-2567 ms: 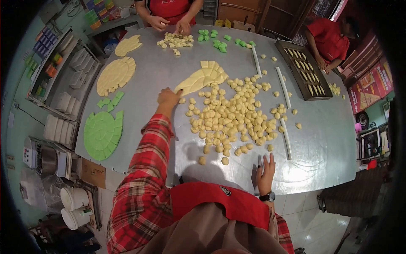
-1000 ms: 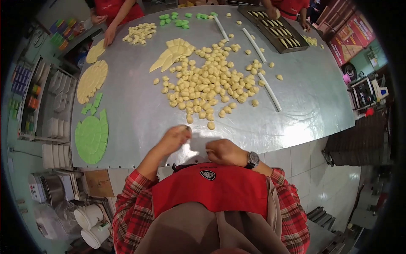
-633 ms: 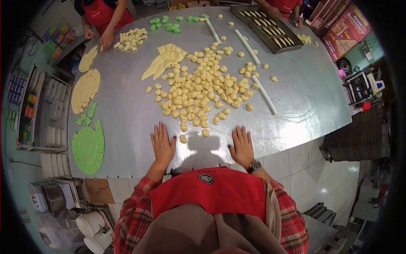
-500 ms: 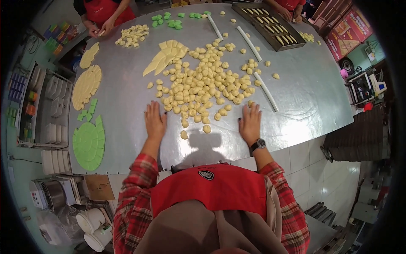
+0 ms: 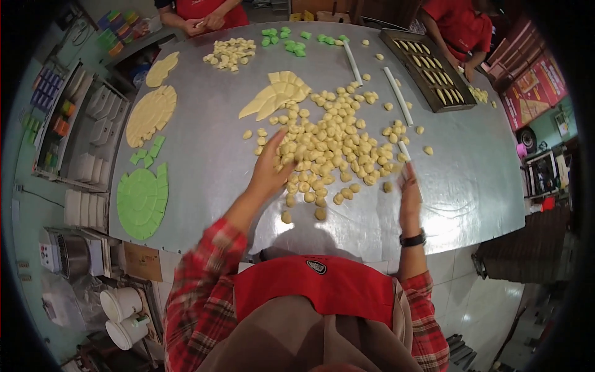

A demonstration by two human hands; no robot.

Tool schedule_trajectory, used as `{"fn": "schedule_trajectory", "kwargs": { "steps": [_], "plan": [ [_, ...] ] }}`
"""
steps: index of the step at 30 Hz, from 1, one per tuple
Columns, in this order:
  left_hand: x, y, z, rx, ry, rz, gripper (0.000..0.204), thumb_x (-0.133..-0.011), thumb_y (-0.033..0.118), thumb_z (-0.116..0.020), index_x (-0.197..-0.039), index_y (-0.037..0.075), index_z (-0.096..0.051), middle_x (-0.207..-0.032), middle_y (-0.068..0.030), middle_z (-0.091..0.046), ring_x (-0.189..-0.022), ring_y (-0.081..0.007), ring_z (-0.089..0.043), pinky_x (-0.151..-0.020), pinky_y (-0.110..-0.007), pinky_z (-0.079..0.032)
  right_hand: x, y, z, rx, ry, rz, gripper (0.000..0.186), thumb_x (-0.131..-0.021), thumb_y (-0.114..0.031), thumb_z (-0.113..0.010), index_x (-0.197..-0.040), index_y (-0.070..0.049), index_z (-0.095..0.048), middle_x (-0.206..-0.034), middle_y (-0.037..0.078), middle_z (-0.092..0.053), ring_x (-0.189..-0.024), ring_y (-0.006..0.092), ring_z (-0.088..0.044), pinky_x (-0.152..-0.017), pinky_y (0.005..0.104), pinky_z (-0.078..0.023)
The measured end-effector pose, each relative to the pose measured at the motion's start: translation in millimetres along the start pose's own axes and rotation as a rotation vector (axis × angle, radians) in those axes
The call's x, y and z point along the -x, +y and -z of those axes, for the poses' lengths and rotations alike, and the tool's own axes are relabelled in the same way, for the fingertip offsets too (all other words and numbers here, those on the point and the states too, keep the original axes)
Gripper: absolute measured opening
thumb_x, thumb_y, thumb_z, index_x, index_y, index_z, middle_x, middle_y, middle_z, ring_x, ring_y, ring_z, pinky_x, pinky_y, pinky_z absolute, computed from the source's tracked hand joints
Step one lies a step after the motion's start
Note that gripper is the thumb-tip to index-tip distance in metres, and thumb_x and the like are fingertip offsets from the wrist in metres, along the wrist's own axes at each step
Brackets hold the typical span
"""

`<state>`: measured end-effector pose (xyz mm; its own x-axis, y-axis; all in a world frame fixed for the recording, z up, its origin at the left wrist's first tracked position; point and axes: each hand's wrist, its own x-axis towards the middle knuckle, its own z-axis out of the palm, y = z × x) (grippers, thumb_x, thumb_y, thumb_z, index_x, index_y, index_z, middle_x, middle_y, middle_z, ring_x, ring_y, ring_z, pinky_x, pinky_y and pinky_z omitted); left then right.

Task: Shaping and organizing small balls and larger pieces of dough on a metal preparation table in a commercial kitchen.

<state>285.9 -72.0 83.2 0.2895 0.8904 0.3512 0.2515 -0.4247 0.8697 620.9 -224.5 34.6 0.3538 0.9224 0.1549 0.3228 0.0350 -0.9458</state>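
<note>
My left hand (image 5: 268,162) reaches into the left side of a heap of small yellow dough balls (image 5: 328,139), fingers stretched out and slightly apart around the edge of the balls. My right hand (image 5: 409,191) is edge-on at the heap's right, fingers extended but blurred, beside or over a white rod (image 5: 403,149); I cannot tell whether it touches it. A cut yellow dough sheet (image 5: 279,93) lies beyond my left hand. At the left are a scored yellow disc (image 5: 150,115) and a scored green disc (image 5: 141,201).
Across the steel table (image 5: 204,161), a worker (image 5: 201,18) holds something small and another worker (image 5: 458,34) works by a dark tray of shaped dough (image 5: 427,68). Two more white rods (image 5: 398,94), green pieces (image 5: 294,48) and a small yellow pile (image 5: 229,53) lie there.
Both my hands moved from lying flat near the front edge forward to the heap's sides, the right turning onto its edge. The view shifted, so the table appears lower and rightward.
</note>
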Motion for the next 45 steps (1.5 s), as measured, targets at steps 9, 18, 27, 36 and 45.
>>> {"fn": "schedule_trajectory", "kwargs": {
  "steps": [9,18,27,36,45],
  "plan": [
    [-135,-180,72,-1.009,0.215,0.291,0.058,-0.085,0.02,-0.059,-0.134,-0.002,-0.04,-0.136,-0.0199,-0.046,-0.123,-0.0334,-0.047,-0.099,-0.038,-0.043,18,9,-21,0.549,-0.106,0.129,0.046,-0.087,-0.009,-0.049,-0.133,-0.003,-0.045,-0.143,0.023,-0.035,-0.131,0.0416,-0.033,-0.109,0.046,-0.026],
    [-145,-195,78,-0.84,0.128,0.267,0.029,-0.086,0.026,-0.056,-0.099,0.001,-0.063,-0.087,-0.0198,-0.064,-0.084,-0.0341,-0.063,-0.078,-0.041,-0.05,31,15,-37,0.873,-0.145,0.173,0.043,-0.081,-0.008,-0.055,-0.124,-0.004,-0.052,-0.14,0.018,-0.039,-0.133,0.037,-0.031,-0.111,0.0513,-0.021],
    [5,-225,198,-0.755,0.053,0.489,0.019,-0.091,0.013,-0.047,-0.098,0.001,-0.06,-0.075,-0.0071,-0.062,-0.062,-0.0146,-0.056,-0.052,-0.033,-0.047,39,17,-39,0.843,-0.078,0.246,0.041,-0.08,-0.004,-0.055,-0.121,-0.004,-0.053,-0.138,0.021,-0.04,-0.131,0.0381,-0.034,-0.109,0.0521,-0.024],
    [78,-22,122,0.044,-0.183,0.628,0.015,-0.088,0.013,-0.062,-0.101,0.008,-0.064,-0.081,0.0021,-0.062,-0.064,-0.0041,-0.051,-0.054,-0.021,-0.043,49,-68,-135,0.167,-0.593,0.359,0.058,-0.08,-0.003,-0.064,-0.134,-0.005,-0.042,-0.144,0.023,-0.033,-0.133,0.0381,-0.033,-0.108,0.0397,-0.031],
    [121,60,45,0.211,-0.544,0.473,0.022,-0.098,0.018,-0.048,-0.098,0.0,-0.061,-0.074,-0.0008,-0.057,-0.069,-0.009,-0.051,-0.064,-0.024,-0.044,54,-130,-153,0.061,-0.838,0.377,0.042,-0.087,-0.009,-0.061,-0.125,-0.004,-0.046,-0.112,0.018,-0.056,-0.095,0.0349,-0.059,-0.076,0.0381,-0.048]
  ]
}}
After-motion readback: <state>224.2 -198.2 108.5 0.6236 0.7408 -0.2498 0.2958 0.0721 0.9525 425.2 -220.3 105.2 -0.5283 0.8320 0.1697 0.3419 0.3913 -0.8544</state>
